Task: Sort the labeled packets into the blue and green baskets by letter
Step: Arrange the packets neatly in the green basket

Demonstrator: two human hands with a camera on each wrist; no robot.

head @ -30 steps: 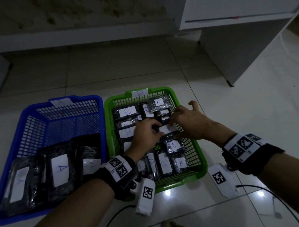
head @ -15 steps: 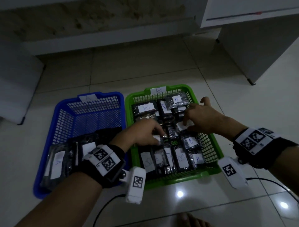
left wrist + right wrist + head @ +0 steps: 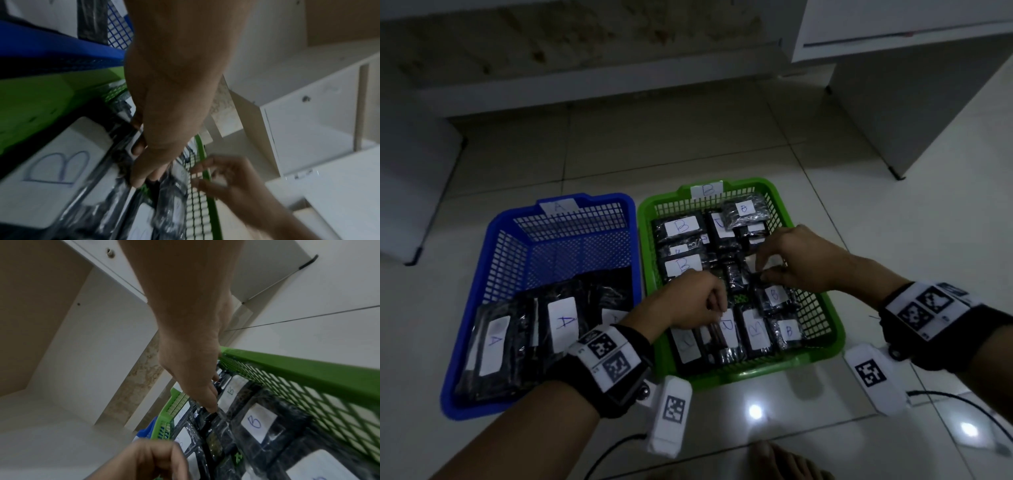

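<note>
Dark packets with white B labels (image 3: 774, 294) fill most of the green basket (image 3: 825, 329), lying flat in rows, some overlapping; one B packet (image 3: 744, 209) rests on top of others in the far right corner. A small gap near the basket's middle shows the green mesh floor. The left hand (image 3: 693, 301) reaches over the near-left part of the green basket with fingers curled downward onto the packets there; the left wrist view shows fingertips (image 3: 137, 148) pressed against a packet edge, but whether they pinch it or only touch it cannot be told. The right hand (image 3: 796, 262) is over the middle-right of the same basket, fingers bent down, its fingertips (image 3: 211, 408) at the top edge of a dark packet; a firm grip cannot be confirmed from the blur. The blue basket (image 3: 482, 281) stands touching the green one on its left and holds A-labelled packets (image 3: 563, 323) stacked leaning in its near half; its far half shows bare mesh. Each basket carries a paper tag on its far rim, A tag (image 3: 558, 206) and B tag (image 3: 707, 189). Both sit on a pale tiled floor (image 3: 619, 150), with a white cabinet (image 3: 914, 102) beyond to the right. Both wrists wear black bands with printed marker squares.
</note>
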